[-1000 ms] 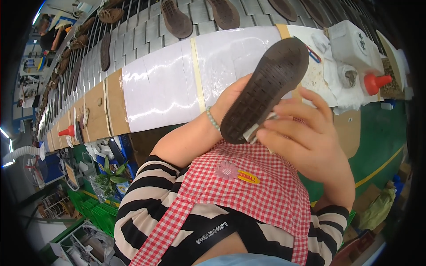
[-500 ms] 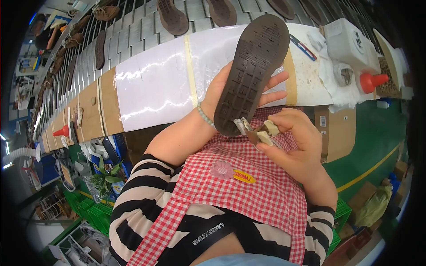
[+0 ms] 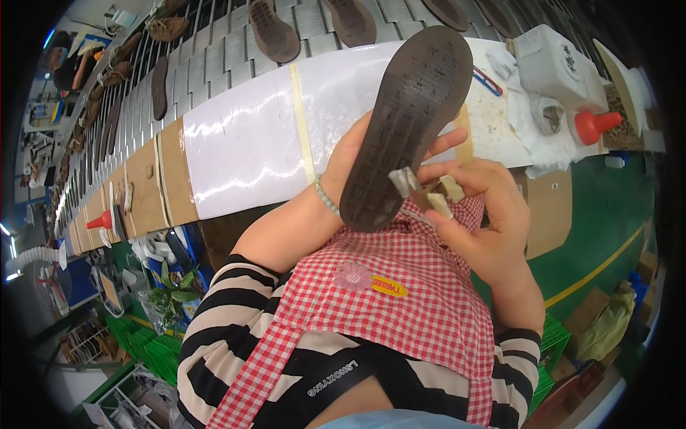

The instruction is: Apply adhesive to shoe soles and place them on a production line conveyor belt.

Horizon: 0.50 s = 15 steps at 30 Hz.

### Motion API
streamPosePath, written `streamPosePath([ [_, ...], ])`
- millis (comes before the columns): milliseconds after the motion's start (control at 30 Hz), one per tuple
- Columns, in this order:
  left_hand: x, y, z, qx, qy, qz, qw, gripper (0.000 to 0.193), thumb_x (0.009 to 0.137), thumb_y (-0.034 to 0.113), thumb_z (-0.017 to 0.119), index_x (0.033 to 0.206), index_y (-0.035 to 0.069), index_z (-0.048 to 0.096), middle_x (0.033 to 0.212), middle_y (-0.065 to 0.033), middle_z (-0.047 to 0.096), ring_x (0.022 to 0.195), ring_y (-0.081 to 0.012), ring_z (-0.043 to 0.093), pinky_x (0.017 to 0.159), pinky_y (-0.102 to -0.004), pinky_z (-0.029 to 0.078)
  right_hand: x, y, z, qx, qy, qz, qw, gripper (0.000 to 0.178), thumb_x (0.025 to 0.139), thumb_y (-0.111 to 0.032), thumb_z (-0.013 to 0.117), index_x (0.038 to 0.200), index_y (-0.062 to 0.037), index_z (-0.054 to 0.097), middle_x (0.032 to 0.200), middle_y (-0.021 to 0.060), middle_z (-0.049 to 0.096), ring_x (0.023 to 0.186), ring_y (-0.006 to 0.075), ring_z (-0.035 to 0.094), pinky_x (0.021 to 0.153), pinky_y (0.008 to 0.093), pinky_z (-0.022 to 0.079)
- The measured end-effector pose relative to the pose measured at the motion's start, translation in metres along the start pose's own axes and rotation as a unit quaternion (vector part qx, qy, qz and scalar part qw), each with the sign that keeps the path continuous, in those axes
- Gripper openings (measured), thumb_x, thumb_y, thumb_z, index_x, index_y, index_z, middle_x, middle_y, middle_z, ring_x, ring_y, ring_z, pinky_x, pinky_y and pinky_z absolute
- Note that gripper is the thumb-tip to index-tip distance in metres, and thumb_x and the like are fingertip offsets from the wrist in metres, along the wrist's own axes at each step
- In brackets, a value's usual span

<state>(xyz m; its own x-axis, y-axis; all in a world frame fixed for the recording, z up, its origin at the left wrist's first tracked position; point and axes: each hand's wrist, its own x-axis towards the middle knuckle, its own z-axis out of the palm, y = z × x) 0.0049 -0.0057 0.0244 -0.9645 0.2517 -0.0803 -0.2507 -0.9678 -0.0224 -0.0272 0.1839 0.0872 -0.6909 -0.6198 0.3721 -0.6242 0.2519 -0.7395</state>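
A dark brown shoe sole (image 3: 407, 118) with a treaded face is held up lengthwise over the front edge of the bench. My left hand (image 3: 348, 151) supports it from behind, its fingers showing past the sole's right edge; the palm is mostly hidden. In my right hand (image 3: 496, 207), thumb and fingers pinch a small tool with cream-coloured blocks (image 3: 439, 205) and a brownish middle. Its whitish, ragged end (image 3: 405, 183) is over the lower right part of the sole, blurred; I cannot tell whether it touches.
Behind the bench runs a slatted metal conveyor (image 3: 314, 46) carrying several soles (image 3: 275, 36). At the right stand a white plastic container (image 3: 554, 64) and a red cone-shaped nozzle (image 3: 597, 127) near crumpled white paper. A utility knife (image 3: 488, 81) lies beside the sole. Cardboard (image 3: 171, 186) covers the left bench.
My right hand has moved the tool slightly up and to the right, from the sole's lower end along its right side. The sole has tipped a little in my left hand.
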Motion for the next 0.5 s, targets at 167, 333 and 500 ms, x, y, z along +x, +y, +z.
streamPosePath([
  [167,-0.001,-0.004,0.003,0.018,-0.018,0.001,1.000,0.057,0.108,0.037,0.029,0.152,0.001,0.033,0.151,-0.0225,0.042,0.144,-0.0399,0.036,0.110,-0.0587,0.044,0.000,0.009,-0.006,-0.033,0.019,-0.008,0.999,0.040,0.067,-0.009,0.086,0.102,-0.0048,0.068,0.091,0.0057,0.068,0.079,0.0249,0.060,0.075,0.0355,0.049],
  [333,-0.004,-0.004,0.007,0.043,-0.011,-0.024,0.999,0.051,0.109,0.034,0.032,0.148,0.003,0.040,0.149,-0.0176,0.046,0.141,-0.0379,0.042,0.110,-0.0534,0.046,0.005,0.009,-0.009,-0.034,0.040,0.003,0.999,0.039,0.067,-0.008,0.086,0.101,-0.0036,0.067,0.089,0.0072,0.066,0.079,0.0246,0.061,0.073,0.0353,0.049],
  [500,-0.010,-0.007,0.014,0.109,0.024,-0.009,0.994,0.052,0.109,0.033,0.031,0.150,0.002,0.037,0.150,-0.0197,0.045,0.141,-0.0373,0.043,0.114,-0.0532,0.042,0.011,0.020,-0.014,-0.049,0.086,0.009,0.995,0.041,0.067,-0.006,0.085,0.104,-0.0037,0.067,0.091,0.0084,0.066,0.080,0.0231,0.061,0.073,0.0344,0.049],
])
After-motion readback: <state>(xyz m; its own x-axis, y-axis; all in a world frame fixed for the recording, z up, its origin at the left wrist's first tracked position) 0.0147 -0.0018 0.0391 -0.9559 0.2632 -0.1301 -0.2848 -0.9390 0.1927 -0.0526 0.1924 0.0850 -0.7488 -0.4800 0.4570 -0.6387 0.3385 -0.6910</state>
